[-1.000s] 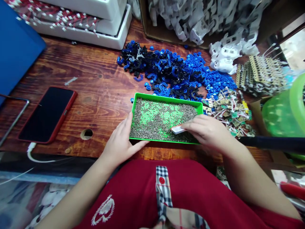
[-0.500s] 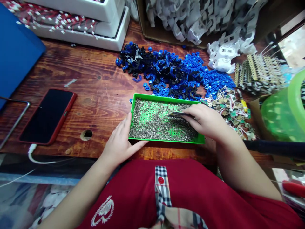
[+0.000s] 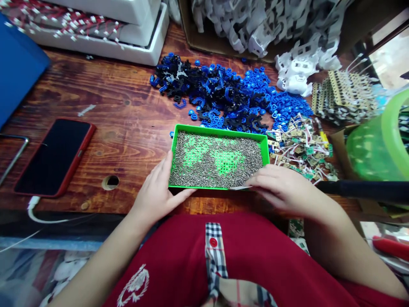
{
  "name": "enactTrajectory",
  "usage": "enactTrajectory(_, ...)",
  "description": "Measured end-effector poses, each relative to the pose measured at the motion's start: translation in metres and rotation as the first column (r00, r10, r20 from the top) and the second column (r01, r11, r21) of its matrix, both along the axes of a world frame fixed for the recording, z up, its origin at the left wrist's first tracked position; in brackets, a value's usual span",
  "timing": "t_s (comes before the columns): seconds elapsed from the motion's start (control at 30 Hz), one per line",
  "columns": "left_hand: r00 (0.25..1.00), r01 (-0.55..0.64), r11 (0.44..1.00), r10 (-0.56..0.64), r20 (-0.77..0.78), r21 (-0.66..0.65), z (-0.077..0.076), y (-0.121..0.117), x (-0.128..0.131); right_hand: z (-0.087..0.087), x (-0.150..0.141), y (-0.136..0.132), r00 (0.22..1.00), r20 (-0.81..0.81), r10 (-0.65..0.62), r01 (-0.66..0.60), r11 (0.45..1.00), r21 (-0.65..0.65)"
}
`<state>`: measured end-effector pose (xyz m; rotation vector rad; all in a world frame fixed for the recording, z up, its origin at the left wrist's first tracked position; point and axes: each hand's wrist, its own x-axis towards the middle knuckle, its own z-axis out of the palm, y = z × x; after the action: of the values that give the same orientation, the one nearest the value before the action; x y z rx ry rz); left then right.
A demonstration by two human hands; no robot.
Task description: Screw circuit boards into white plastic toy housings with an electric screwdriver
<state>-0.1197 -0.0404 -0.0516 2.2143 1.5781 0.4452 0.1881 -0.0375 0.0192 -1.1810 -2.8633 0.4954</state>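
A shallow green tray (image 3: 265,150) with a perforated bottom lies at the table's front edge. Many small metal screws (image 3: 194,175) are spread in it, and green bottom shows through in patches. My left hand (image 3: 156,187) grips the tray's left end, fingers along the side and thumb along the front. Pinched in my right hand (image 3: 277,184) is a thin flat card-like piece (image 3: 239,187), seen nearly edge-on at the tray's front rim. Its exact kind cannot be made out.
Behind the tray lies a heap of blue and black plastic parts (image 3: 220,91). Small wired circuit boards (image 3: 306,149) and a green translucent container (image 3: 367,149) are at right. A red-cased phone (image 3: 54,155) lies left. White shells (image 3: 295,76) spill from a box behind.
My right hand has moved from the tray's middle toward its front rim with the thin piece. Screws have shifted, baring more green bottom right of centre. My left hand keeps its grip.
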Motion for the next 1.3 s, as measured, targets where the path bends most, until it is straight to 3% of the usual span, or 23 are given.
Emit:
enactTrajectory(0.1,1.0,-0.002,1.0,0.002,-0.005,0.008,-0.001,0.0,0.0,-0.004,0.0,0.008,0.995,0.041,-0.086,0.087,0.996,-0.016)
enactTrajectory(0.2,1.0,-0.001,1.0,0.001,-0.005,0.009,-0.001,0.0,0.0,-0.01,0.0,0.025,0.977,0.05,-0.205,0.2,0.976,0.091)
enactTrajectory(0.3,1.0,-0.002,1.0,0.002,-0.005,0.013,-0.001,0.0,0.0,-0.016,0.002,0.04,0.951,0.001,-0.309,0.298,0.92,0.254)
enactTrajectory(0.47,1.0,-0.004,1.0,0.004,0.004,0.011,0.001,0.001,0.001,-0.031,0.009,0.042,0.955,0.027,-0.294,0.258,0.876,0.407)
enactTrajectory(0.57,1.0,-0.004,1.0,0.004,0.008,0.008,0.001,0.0,0.001,-0.03,0.016,0.028,0.965,0.04,-0.258,0.228,0.907,0.354)
enactTrajectory(0.77,1.0,-0.014,1.0,0.014,0.0,0.013,0.0,0.0,0.0,-0.007,0.019,0.0,0.997,0.023,-0.076,0.071,0.986,0.149)
enactTrajectory(0.87,1.0,-0.011,1.0,0.011,-0.001,0.02,0.0,0.0,0.0,-0.005,0.014,0.003,0.995,0.058,-0.077,0.074,0.996,0.045)
enactTrajectory(0.93,1.0,-0.009,1.0,0.009,0.0,0.023,0.0,0.0,0.0,-0.008,0.011,0.013,0.984,0.102,-0.147,0.143,0.989,0.04)
enactTrajectory(1.1,1.0,0.0,1.0,0.0,0.004,0.019,-0.001,0.001,0.0,-0.018,0.006,0.05,0.941,-0.009,-0.339,0.334,0.923,0.191)
enactTrajectory(1.2,1.0,-0.01,1.0,0.01,0.01,0.008,-0.001,0.001,0.0,-0.028,0.003,0.065,0.954,-0.06,-0.295,0.298,0.895,0.332)
enactTrajectory(1.3,1.0,-0.017,1.0,0.017,0.01,-0.006,0.001,0.001,0.001,-0.036,0.003,0.067,0.965,0.018,-0.263,0.229,0.87,0.435)
